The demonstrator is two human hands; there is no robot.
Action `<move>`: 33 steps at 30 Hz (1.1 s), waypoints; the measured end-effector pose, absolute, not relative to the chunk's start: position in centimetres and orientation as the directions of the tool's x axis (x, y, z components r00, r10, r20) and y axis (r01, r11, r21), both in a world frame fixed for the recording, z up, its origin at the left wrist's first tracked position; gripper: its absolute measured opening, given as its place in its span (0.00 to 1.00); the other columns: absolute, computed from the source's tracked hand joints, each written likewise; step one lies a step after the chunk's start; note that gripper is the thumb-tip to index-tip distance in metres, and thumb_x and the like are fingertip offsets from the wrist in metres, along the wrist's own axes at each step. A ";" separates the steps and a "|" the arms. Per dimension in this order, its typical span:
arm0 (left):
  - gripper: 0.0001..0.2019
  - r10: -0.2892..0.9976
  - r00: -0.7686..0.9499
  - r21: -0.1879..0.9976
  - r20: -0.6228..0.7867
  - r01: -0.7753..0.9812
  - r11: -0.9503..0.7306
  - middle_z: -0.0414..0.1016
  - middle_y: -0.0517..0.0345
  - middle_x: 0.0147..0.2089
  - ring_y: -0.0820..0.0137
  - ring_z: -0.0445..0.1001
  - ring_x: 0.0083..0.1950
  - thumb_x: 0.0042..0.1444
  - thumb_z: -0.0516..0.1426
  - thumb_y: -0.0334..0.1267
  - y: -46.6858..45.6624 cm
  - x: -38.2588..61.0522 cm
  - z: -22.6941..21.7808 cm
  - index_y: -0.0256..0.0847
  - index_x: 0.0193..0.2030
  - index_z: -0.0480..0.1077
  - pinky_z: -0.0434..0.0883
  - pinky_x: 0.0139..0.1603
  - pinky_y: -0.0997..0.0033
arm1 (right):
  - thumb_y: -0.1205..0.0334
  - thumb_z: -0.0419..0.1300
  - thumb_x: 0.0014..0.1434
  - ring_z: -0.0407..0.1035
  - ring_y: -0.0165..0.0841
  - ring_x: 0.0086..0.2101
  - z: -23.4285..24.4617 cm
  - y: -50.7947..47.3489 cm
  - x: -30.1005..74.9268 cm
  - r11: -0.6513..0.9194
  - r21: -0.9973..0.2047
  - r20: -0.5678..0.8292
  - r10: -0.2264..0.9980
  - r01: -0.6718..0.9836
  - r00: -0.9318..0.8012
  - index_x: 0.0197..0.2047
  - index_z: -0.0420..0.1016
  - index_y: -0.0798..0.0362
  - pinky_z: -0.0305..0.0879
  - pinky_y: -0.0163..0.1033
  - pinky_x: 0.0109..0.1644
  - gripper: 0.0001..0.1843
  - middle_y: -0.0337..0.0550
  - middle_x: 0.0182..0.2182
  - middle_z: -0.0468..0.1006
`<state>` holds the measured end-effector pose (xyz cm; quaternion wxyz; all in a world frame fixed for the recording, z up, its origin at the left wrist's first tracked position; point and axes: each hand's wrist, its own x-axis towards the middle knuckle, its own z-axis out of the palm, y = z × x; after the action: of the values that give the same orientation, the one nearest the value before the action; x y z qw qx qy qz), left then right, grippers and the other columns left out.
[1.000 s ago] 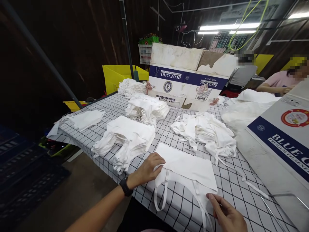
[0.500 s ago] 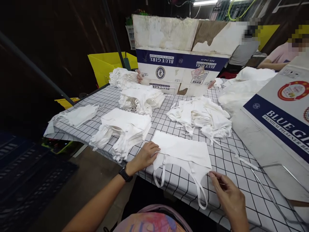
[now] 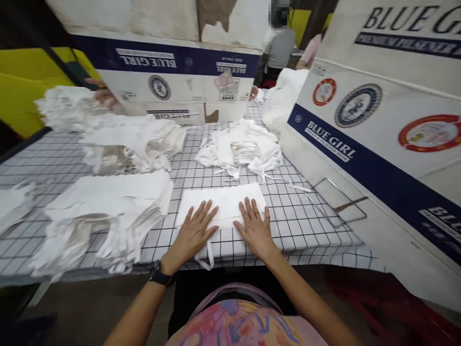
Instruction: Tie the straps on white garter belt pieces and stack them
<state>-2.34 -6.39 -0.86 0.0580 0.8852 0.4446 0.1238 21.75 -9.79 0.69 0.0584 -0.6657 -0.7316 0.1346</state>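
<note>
A white strappy camisole (image 3: 223,196) lies flat on the checked tablecloth in front of me. My left hand (image 3: 196,229) rests on its left part, palm down with fingers spread. On its right part my right hand (image 3: 255,228) lies flat in the same way. One thin strap (image 3: 207,257) hangs toward the table edge below my left hand; the rest of the lower part is hidden by my hands. To the left sits a neat stack of white camisoles (image 3: 111,192). Beyond the garment is a looser pile of white camisoles (image 3: 243,144).
A large cardboard box (image 3: 194,86) stands across the table, with another person's hand (image 3: 106,96) at its left side. A second box (image 3: 345,129) rises at the right, beside a bent wire frame (image 3: 336,204). Further white stacks (image 3: 133,132) lie at the left.
My view has turned to the right. My right hand has left the camisole's right edge and now lies flat on it. My left hand has moved from its left edge onto the cloth.
</note>
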 end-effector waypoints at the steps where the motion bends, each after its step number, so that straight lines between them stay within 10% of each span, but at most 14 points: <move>1: 0.31 0.800 0.573 0.192 0.177 0.777 -0.599 0.49 0.54 0.80 0.55 0.50 0.81 0.74 0.49 0.50 -6.4 -2.5 -1.3 0.54 0.79 0.46 0.50 0.79 0.41 | 0.39 0.35 0.75 0.32 0.45 0.76 0.8 -10.0 22.0 0.046 -0.261 -0.119 0.990 0.964 -0.079 0.80 0.45 0.51 0.26 0.67 0.75 0.39 0.46 0.78 0.38; 6: 0.33 0.801 0.561 0.138 0.211 0.794 -0.592 0.48 0.57 0.81 0.54 0.48 0.81 0.74 0.47 0.52 -6.8 -2.9 -1.9 0.57 0.80 0.40 0.43 0.80 0.39 | 0.36 0.33 0.74 0.26 0.43 0.76 0.8 -12.0 24.3 -0.035 -0.242 -0.179 0.984 0.970 -0.009 0.81 0.35 0.51 0.26 0.67 0.76 0.42 0.45 0.78 0.30; 15: 0.33 0.833 0.520 0.127 0.187 0.828 -0.546 0.44 0.55 0.82 0.52 0.46 0.82 0.73 0.47 0.55 -6.1 -2.1 -0.4 0.55 0.80 0.42 0.46 0.78 0.34 | 0.40 0.33 0.75 0.33 0.43 0.76 2.1 -8.7 25.5 0.011 -0.342 0.026 1.000 0.940 -0.003 0.80 0.46 0.50 0.34 0.66 0.76 0.38 0.49 0.78 0.39; 25: 0.31 0.919 0.383 0.228 0.089 0.891 -0.394 0.46 0.53 0.81 0.52 0.44 0.82 0.74 0.46 0.55 -6.2 -3.3 -1.1 0.50 0.79 0.49 0.47 0.79 0.36 | 0.42 0.35 0.75 0.33 0.45 0.76 0.3 -6.8 27.2 -0.057 -0.263 -0.152 0.988 0.963 0.017 0.80 0.44 0.58 0.30 0.67 0.76 0.40 0.51 0.78 0.39; 33: 0.21 0.957 0.152 0.392 0.245 0.887 -0.242 0.65 0.40 0.70 0.53 0.64 0.70 0.69 0.49 0.36 -2.7 -4.6 0.0 0.35 0.67 0.65 0.62 0.73 0.46 | 0.45 0.51 0.67 0.67 0.51 0.55 0.0 -2.8 29.7 -0.052 -0.546 0.201 0.961 0.836 0.191 0.52 0.78 0.57 0.67 0.57 0.59 0.26 0.62 0.53 0.74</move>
<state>-4.63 -2.67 -0.01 0.0776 0.7550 0.6109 0.2253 29.66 -2.84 -0.02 0.2857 -0.7170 -0.6264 0.1091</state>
